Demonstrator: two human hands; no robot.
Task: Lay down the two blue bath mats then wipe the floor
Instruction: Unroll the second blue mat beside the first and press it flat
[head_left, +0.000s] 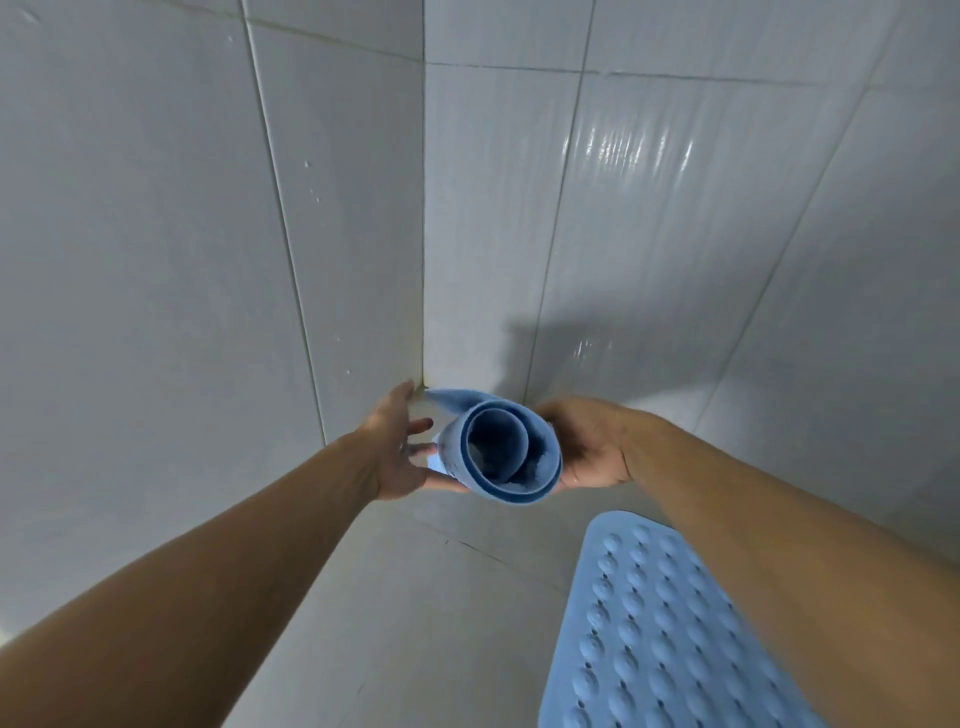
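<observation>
A rolled blue bath mat stands on end in the corner of the tiled room, its open spiral end facing me. My left hand cups its left side with fingers spread against the roll. On the other side, my right hand grips the roll. A second blue bath mat with rows of raised bumps lies flat on the floor at the lower right, partly hidden under my right forearm.
Two glossy white tiled walls meet in a corner straight ahead, with water drops on the left wall. Pale floor tiles run between my arms and left of the flat mat.
</observation>
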